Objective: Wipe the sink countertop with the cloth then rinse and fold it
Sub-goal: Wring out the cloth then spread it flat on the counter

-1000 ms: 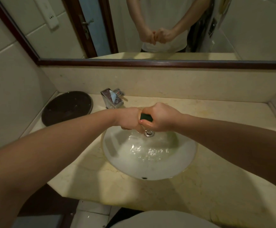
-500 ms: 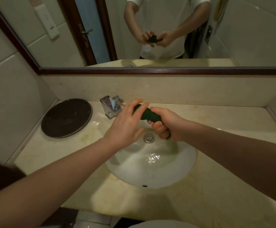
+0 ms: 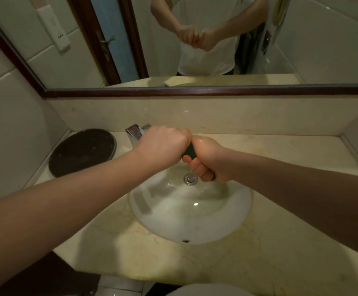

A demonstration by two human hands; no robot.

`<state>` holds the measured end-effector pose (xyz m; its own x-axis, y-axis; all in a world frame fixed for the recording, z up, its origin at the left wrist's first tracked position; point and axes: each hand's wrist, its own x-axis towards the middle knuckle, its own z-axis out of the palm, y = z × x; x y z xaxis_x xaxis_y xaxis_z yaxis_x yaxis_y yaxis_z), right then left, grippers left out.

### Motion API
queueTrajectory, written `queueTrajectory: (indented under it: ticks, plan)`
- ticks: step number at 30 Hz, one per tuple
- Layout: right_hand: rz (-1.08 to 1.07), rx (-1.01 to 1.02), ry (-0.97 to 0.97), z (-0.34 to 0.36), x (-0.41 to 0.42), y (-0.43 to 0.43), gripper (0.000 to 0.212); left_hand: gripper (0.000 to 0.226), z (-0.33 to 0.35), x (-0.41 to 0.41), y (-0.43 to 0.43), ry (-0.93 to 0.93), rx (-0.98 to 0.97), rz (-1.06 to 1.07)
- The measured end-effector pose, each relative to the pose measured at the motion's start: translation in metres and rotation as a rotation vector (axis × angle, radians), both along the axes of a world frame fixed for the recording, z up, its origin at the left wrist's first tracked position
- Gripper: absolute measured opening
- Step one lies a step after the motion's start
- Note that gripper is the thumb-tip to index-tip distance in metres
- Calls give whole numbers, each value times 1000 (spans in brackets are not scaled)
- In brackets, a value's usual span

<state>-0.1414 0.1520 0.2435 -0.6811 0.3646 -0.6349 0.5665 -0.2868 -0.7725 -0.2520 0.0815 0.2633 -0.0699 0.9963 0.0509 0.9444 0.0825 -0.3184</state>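
Worktop [image 3: 280,253]: pale beige veined stone with a matching upstand [image 3: 259,116] along the back and right edges. Set into it, a white oval basin [image 3: 195,227] with a chrome drain plug [image 3: 189,179], wet inside. Behind the basin's left rim stands a chrome tap [image 3: 134,133]. In the back-left corner lies a dark round dish [image 3: 82,151].

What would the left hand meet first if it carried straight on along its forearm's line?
Most likely the right hand, close against the left hand; both grip the green cloth above the sink.
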Motion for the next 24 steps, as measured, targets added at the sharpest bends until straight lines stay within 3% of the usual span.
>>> queueTrajectory:
  ticks: [2, 4, 6, 8, 12, 17, 21, 24]
  plan:
    - [4, 299, -47, -14, -5, -2, 29, 6, -6, 4, 2, -17, -103, 42]
    - [143, 652, -28, -26, -11, -1, 21, 4, -12, 2, 6, -91, -149, 118]
    - [133, 755, -51, -35, -19, 3, 6, 5, -19, -3, 10, -205, -179, 195]
    - [101, 864, -70, -44, -24, 7, 20, 7, -28, -8, 12, -319, -183, 245]
    - [109, 929, -7, -47, -27, 10, 35, 9, -45, -15, 14, -488, -174, 329]
    - [157, 882, -8, -57, -28, 15, 37, 20, -54, -20, 15, -507, -186, 339]
    - [158, 927, 89, -63, -26, 21, 35, 4, -56, -16, 16, -359, -132, 292]
    - [220, 963, 178, -67, -24, 24, 30, 17, -59, -18, 16, -216, -78, 225]
